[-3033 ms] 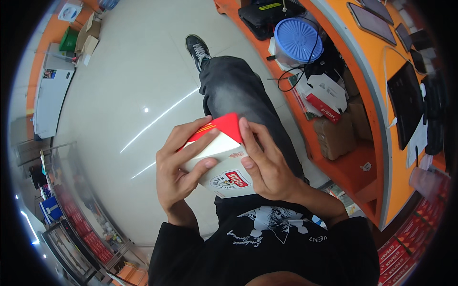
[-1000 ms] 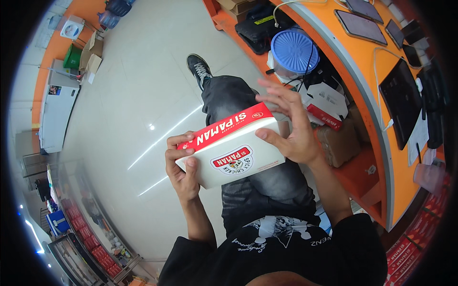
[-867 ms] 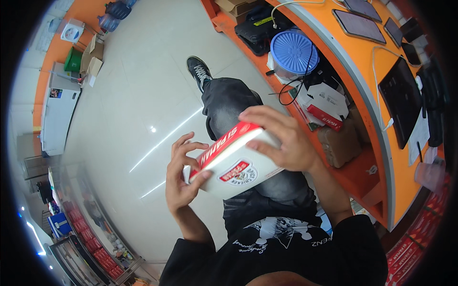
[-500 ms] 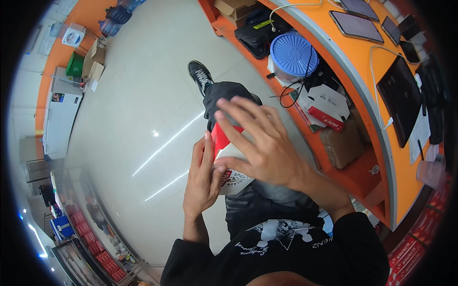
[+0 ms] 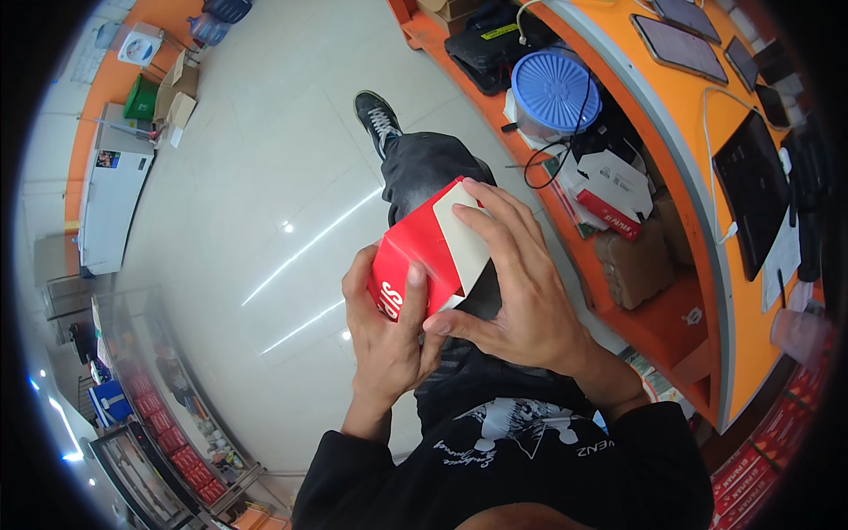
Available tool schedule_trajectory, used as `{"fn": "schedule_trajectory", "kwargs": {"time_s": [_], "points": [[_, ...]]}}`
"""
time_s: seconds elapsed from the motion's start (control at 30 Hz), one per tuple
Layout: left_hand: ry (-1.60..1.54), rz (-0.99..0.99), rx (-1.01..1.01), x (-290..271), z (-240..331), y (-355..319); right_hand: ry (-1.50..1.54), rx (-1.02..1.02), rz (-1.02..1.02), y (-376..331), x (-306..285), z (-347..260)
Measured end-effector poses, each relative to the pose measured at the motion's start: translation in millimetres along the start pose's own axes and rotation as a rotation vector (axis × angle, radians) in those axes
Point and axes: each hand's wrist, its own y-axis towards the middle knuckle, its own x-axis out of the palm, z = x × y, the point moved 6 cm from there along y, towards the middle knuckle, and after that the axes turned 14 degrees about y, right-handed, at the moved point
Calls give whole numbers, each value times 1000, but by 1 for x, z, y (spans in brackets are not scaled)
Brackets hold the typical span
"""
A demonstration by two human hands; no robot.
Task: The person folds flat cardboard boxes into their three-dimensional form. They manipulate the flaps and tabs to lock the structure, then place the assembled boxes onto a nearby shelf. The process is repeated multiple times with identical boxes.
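A red and white cardboard box (image 5: 422, 256) is held above my lap, tilted with its red face toward me and one corner pointing up. My left hand (image 5: 387, 340) grips its lower left side, thumb across the red panel. My right hand (image 5: 517, 283) is spread over the white end flap on the box's right side, fingertips on the top corner. My dark-trousered leg (image 5: 424, 163) and black shoe (image 5: 375, 113) show beyond the box.
An orange curved counter (image 5: 698, 203) runs along my right, with a blue-lidded tub (image 5: 555, 88), cables, white and red boxes (image 5: 611, 181) and a brown parcel (image 5: 629, 265) on its lower shelf. Tablets and a dark screen (image 5: 751, 199) lie on top. A white chest freezer (image 5: 110, 199) stands far left.
The box has been turned in my hands, from lying flat with its long side toward me to standing on end. My right hand has shifted onto the end flap.
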Motion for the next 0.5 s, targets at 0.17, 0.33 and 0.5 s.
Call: {"fn": "schedule_trajectory", "kwargs": {"time_s": [0.17, 0.33, 0.5], "points": [[9, 13, -44, 2, -2, 1, 74, -12, 4, 0, 2, 7], [-42, 10, -79, 1, -1, 6, 386, -44, 102, 0, 1, 18], [-81, 5, -89, 1, -1, 9, 532, -53, 112, -8, 2, 34]]}}
